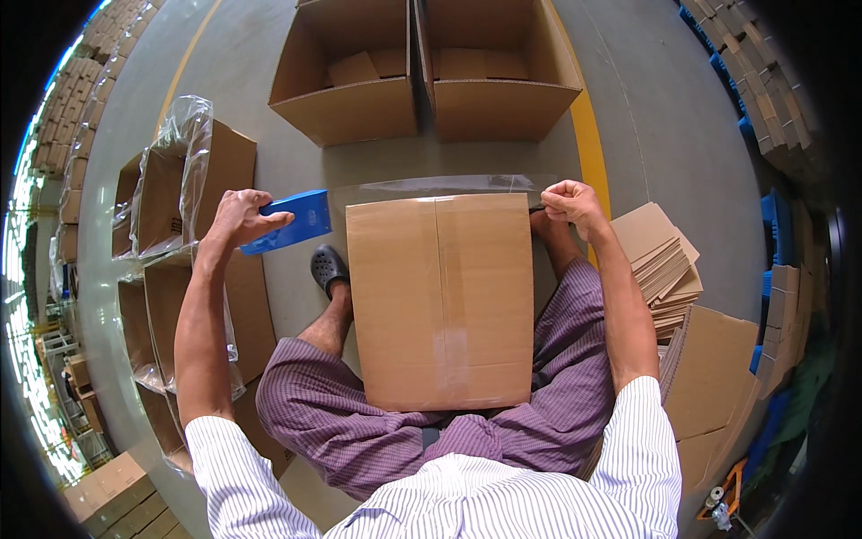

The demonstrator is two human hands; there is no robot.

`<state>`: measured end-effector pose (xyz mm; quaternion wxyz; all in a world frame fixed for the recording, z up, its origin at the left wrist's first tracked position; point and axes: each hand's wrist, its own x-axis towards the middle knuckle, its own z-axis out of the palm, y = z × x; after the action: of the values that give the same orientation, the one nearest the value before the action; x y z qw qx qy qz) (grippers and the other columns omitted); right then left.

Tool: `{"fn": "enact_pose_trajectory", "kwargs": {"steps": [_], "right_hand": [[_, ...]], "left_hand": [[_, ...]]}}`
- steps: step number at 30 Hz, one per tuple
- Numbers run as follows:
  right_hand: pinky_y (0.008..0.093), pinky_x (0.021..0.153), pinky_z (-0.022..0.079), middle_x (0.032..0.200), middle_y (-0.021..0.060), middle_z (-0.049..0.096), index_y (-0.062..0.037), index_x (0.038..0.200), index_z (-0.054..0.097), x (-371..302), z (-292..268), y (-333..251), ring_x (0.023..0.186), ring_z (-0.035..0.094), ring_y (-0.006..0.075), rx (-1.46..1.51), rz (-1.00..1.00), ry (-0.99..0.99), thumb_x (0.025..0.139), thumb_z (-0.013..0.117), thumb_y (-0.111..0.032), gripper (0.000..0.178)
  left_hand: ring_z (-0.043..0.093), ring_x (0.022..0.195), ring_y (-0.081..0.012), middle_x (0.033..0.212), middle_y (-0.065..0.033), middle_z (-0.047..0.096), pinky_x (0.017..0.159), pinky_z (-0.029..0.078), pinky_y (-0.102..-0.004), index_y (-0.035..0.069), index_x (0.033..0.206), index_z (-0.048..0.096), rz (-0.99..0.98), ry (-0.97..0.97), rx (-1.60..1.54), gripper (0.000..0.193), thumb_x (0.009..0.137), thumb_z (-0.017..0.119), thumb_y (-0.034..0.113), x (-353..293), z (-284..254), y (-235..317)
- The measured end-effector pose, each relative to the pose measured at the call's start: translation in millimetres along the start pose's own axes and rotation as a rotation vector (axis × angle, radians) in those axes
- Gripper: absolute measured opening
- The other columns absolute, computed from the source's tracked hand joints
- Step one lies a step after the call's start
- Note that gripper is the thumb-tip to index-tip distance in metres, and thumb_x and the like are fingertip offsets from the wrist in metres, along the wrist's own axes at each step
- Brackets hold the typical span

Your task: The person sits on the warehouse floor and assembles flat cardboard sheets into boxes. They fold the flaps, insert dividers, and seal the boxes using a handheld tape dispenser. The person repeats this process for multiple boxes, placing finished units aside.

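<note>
Head view: the left hand grips a blue tape dispenser, and the right hand pinches the end of a clear tape strip stretched just beyond the far edge of the closed carton between the person's legs. The strip looks light, flimsy and clingy, best held by its very end; the dispenser seems stiff, suiting a full grip. The carton's weight cannot be told; opposite sides offer the surest hold.
</note>
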<state>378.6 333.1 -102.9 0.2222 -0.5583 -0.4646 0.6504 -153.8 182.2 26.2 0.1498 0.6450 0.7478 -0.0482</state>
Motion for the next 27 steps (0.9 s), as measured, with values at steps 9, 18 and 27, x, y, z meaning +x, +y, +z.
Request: {"fn": "enact_pose_trajectory", "kwargs": {"steps": [9, 18, 27], "right_hand": [[0.0269, 0.067, 0.056, 0.087, 0.0050, 0.067, -0.0033, 0.095, 0.064, 18.7, 3.3, 30.8, 0.074, 0.064, 0.0110, 0.032, -0.013, 0.012, 0.090, 0.071, -0.015, 0.015], [0.0383, 0.093, 0.050, 0.129, 0.0244, 0.055, 0.0030, 0.150, 0.023, 19.4, 35.0, 96.0, 0.113, 0.057, 0.0287, -0.607, -0.018, 0.378, 0.082, 0.076, -0.035, 0.094], [0.0467, 0.100, 0.043, 0.132, 0.0236, 0.054, 0.0039, 0.137, 0.042, -6.9, 147.4, 52.0, 0.121, 0.051, 0.0403, -0.744, -0.238, 0.746, 0.097, 0.046, -0.053, 0.069]], "left_hand": [[0.071, 0.073, -0.0270, 0.080, -0.0171, 0.071, 0.075, 0.057, -0.0380, 0.003, 0.090, 0.075, -0.032, -0.077, 0.010, 0.056, 0.071, 0.074, 0.055, 8.4, 6.2, 10.5], [0.070, 0.070, -0.0272, 0.072, -0.0156, 0.069, 0.074, 0.055, -0.0378, 0.003, 0.082, 0.073, -0.013, -0.085, 0.055, 0.054, 0.075, 0.070, 0.057, 7.1, 7.0, 12.6], [0.067, 0.071, -0.0258, 0.070, -0.0133, 0.068, 0.089, 0.045, -0.0394, 0.005, 0.080, 0.073, -0.004, -0.036, 0.033, 0.064, 0.075, 0.067, 0.068, 1.8, 16.5, -8.9]]}}
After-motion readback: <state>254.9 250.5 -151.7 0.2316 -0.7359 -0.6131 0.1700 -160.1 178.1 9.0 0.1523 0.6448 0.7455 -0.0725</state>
